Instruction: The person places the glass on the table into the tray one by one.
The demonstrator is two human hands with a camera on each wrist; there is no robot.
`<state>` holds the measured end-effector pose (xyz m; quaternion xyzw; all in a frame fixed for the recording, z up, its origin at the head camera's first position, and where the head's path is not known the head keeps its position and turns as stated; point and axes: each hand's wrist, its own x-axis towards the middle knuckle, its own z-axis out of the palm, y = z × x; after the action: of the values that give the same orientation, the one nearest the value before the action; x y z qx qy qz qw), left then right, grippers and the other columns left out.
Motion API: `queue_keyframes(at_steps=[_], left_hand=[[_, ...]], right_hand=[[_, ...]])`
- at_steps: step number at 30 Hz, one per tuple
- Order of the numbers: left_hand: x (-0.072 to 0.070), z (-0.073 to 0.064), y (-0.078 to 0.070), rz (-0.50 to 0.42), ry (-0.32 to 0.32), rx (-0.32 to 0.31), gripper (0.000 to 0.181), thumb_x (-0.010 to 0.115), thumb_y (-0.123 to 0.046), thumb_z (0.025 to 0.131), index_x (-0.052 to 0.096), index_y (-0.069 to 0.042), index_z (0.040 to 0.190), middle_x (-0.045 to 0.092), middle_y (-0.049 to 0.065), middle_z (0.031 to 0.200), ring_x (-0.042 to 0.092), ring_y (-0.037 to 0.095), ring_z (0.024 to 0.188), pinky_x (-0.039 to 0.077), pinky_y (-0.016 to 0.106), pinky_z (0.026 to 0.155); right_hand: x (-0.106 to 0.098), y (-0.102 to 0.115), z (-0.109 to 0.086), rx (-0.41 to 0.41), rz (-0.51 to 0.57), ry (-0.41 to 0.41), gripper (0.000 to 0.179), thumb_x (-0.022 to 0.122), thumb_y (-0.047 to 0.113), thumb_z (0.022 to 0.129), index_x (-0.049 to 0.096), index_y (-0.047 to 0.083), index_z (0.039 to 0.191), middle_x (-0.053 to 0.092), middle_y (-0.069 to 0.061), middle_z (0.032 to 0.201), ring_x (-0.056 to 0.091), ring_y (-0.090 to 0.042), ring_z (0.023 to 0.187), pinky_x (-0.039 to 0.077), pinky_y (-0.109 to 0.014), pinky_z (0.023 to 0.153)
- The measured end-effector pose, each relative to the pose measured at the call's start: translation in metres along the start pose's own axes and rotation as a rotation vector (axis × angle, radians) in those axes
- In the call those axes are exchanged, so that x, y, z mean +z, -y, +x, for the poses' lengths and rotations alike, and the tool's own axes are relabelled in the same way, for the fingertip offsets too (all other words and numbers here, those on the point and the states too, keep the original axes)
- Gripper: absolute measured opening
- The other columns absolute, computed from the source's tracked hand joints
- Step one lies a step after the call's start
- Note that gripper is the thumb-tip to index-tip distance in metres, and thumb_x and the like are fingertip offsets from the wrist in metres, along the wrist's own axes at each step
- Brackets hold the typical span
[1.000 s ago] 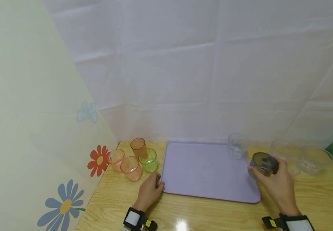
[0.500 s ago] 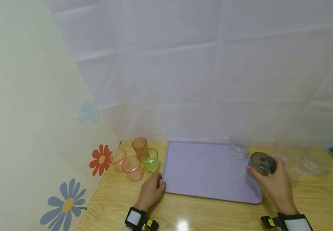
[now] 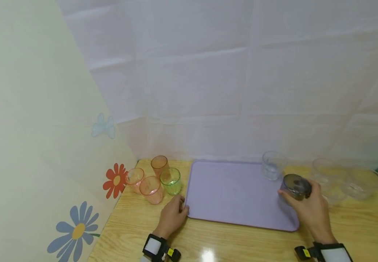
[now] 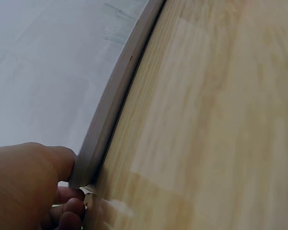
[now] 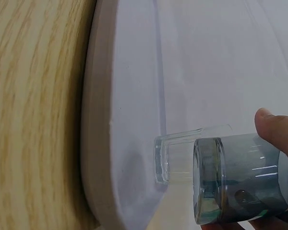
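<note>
A lilac rectangular tray (image 3: 231,196) lies on the wooden table. My left hand (image 3: 172,217) pinches its near left corner; the left wrist view has the thumb (image 4: 62,160) against the tray's rim and the other fingers curled below. My right hand (image 3: 314,214) grips a smoky grey glass (image 3: 295,186) around its side, mouth up, over the tray's right edge. In the right wrist view the glass's thick base (image 5: 209,179) is held off the tray surface. A clear glass (image 3: 273,167) stands on the tray's far right corner.
Left of the tray stand several tinted glasses: orange (image 3: 159,165), green (image 3: 171,183) and pink ones (image 3: 152,191). To the right, beyond my right hand, are clear glasses (image 3: 356,187). A white sheet (image 3: 208,91) hangs behind the table, and a flowered wall (image 3: 44,145) borders the left.
My right hand has carried the grey glass slightly left, further over the tray. My left hand keeps its hold on the tray's corner. The head view has shifted a little.
</note>
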<state>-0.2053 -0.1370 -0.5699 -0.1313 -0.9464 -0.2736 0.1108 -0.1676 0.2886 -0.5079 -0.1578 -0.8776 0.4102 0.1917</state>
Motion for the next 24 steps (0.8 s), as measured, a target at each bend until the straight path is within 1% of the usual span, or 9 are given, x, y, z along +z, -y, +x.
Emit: queue_keyframes(at_steps=[6,12,17,24], left_hand=[[-0.0009,0.0003,-0.0009,0.004,0.001,-0.004,0.019,0.064,-0.030,0.087,0.056,-0.018,0.099,0.045,-0.010,0.069,0.044,0.006,0.055,0.034,0.023,0.048],[-0.0013,0.0002,-0.0014,-0.005,0.002,-0.008,0.019,0.065,-0.030,0.087,0.056,-0.017,0.100,0.045,-0.010,0.068,0.044,0.007,0.055,0.034,0.024,0.048],[-0.0007,0.0003,-0.0004,-0.009,0.010,-0.015,0.020,0.064,-0.030,0.087,0.056,-0.018,0.100,0.046,-0.010,0.069,0.044,0.007,0.055,0.034,0.024,0.048],[0.0011,0.0010,0.0008,-0.004,0.014,-0.015,0.020,0.064,-0.031,0.088,0.056,-0.018,0.101,0.046,-0.010,0.069,0.044,0.006,0.055,0.034,0.024,0.048]], right_hand=[[0.0027,0.0001,-0.0003,-0.005,0.011,0.013,0.107,0.077,0.052,0.073,0.024,-0.006,0.145,0.043,-0.043,0.130,0.043,-0.058,0.115,0.036,-0.069,0.087],[0.0027,0.0023,0.0004,-0.002,0.007,0.007,0.108,0.077,0.053,0.073,0.024,-0.006,0.146,0.043,-0.043,0.130,0.043,-0.058,0.114,0.036,-0.069,0.087],[0.0055,0.0009,0.0027,0.012,-0.005,0.018,0.109,0.076,0.054,0.073,0.022,-0.007,0.146,0.042,-0.043,0.131,0.042,-0.058,0.115,0.036,-0.069,0.087],[0.0102,-0.0006,0.0076,0.011,0.001,0.017,0.108,0.078,0.052,0.072,0.024,-0.007,0.145,0.041,-0.043,0.132,0.041,-0.058,0.116,0.034,-0.069,0.089]])
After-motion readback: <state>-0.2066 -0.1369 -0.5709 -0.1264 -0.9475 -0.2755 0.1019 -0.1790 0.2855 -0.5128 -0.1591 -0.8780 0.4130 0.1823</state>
